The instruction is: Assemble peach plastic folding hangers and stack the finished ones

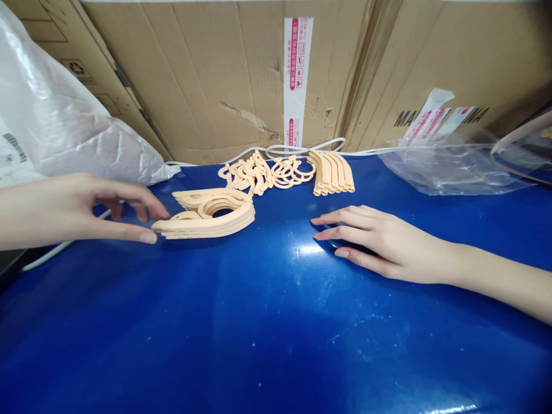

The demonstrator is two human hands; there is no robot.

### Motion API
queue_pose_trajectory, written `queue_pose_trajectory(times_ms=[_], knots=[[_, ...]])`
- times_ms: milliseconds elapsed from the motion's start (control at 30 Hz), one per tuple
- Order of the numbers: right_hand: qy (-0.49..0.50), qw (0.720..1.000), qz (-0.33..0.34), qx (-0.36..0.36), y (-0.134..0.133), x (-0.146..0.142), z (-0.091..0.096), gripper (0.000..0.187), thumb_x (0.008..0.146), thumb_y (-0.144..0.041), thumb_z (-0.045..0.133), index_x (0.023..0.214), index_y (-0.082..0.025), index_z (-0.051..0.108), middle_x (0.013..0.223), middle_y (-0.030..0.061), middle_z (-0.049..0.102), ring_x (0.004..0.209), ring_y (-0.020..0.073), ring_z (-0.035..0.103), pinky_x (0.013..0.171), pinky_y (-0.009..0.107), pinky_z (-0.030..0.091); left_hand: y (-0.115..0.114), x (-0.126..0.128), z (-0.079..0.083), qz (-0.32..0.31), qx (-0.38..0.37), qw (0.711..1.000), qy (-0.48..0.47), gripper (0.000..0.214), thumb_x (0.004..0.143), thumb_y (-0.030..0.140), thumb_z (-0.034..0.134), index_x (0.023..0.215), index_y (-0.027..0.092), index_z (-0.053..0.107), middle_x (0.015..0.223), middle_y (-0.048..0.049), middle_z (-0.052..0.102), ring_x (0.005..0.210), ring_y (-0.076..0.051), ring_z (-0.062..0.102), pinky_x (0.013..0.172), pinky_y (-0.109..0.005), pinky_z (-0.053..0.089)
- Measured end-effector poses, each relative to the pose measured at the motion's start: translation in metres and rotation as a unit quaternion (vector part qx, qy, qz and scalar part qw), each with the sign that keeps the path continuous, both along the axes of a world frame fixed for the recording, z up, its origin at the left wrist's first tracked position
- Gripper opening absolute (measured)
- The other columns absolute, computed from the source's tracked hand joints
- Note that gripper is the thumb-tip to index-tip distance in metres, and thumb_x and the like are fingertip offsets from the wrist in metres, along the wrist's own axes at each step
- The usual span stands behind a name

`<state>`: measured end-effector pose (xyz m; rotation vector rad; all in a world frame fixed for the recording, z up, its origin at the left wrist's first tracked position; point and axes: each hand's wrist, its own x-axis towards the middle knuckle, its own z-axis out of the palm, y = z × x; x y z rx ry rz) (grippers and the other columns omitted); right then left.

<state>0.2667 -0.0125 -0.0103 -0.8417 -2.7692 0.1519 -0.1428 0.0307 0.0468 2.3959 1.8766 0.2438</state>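
My left hand (92, 210) reaches in from the left with its thumb and fingers apart. Its thumb and index fingertips are at the left end of a stack of curved, cream-coloured plastic pieces (228, 225); whether they touch it, I cannot tell. These pieces look like parts of folding hangers. On the right, my right hand (388, 244) rests palm down on the blue tabletop (259, 322), fingers stretched out and holding nothing. Behind lie a heap of small hook-shaped pieces (254, 172), several ring-like pieces (291, 172) and a row of curved arms (332, 172), all cream-coloured.
Cardboard boxes (207, 75) stand along the back edge. A white cable (366, 153) runs in front of them. A padded silvery-white bag (77, 115) leans in at the back left, and clear plastic wrap (448, 169) lies at the back right.
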Motion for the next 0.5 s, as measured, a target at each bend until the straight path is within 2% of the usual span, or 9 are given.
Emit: queue_pose_trajectory(times_ms=[100, 267, 367, 500], knots=[[0.000, 1.000, 0.000, 0.001, 0.0003, 0.0003, -0.0002, 0.033, 0.095, -0.028, 0.047, 0.126, -0.023, 0.057, 0.140, 0.0074, 0.052, 0.123, 0.0225, 0.052, 0.100, 0.043, 0.043, 0.0019, 0.0032, 0.0042, -0.058, -0.097, 0.994, 0.017, 0.071, 0.056, 0.087, 0.054, 0.086, 0.026, 0.072, 0.077, 0.0056, 0.069, 0.070, -0.014, 0.052, 0.066, -0.025, 0.039], [-0.005, 1.000, 0.001, 0.004, 0.0010, 0.0011, -0.0008, 0.033, 0.096, -0.029, 0.046, 0.127, -0.022, 0.056, 0.140, 0.0071, 0.052, 0.124, 0.0217, 0.051, 0.099, 0.043, 0.042, 0.0034, 0.0071, 0.0083, -0.061, -0.105, 0.992, 0.023, 0.057, 0.071, 0.075, 0.053, 0.084, 0.023, 0.071, 0.073, 0.0070, 0.068, 0.070, -0.013, 0.052, 0.066, -0.023, 0.036], [-0.003, 1.000, 0.002, 0.004, 0.0011, 0.0013, -0.0008, 0.033, 0.095, -0.028, 0.046, 0.126, -0.022, 0.056, 0.140, 0.0079, 0.053, 0.123, 0.0223, 0.051, 0.099, 0.043, 0.043, 0.0033, 0.0085, 0.0066, -0.057, -0.105, 0.992, 0.026, 0.059, 0.070, 0.077, 0.052, 0.085, 0.023, 0.070, 0.072, 0.0074, 0.066, 0.069, -0.013, 0.052, 0.066, -0.023, 0.036], [0.002, 1.000, 0.002, 0.002, 0.0010, 0.0014, -0.0003, 0.033, 0.095, -0.028, 0.047, 0.126, -0.022, 0.057, 0.139, 0.0079, 0.053, 0.123, 0.0226, 0.052, 0.099, 0.044, 0.043, 0.0015, 0.0088, 0.0033, -0.044, -0.098, 0.994, 0.020, 0.064, 0.061, 0.081, 0.057, 0.091, 0.025, 0.069, 0.074, 0.0066, 0.067, 0.071, -0.014, 0.053, 0.067, -0.025, 0.037]])
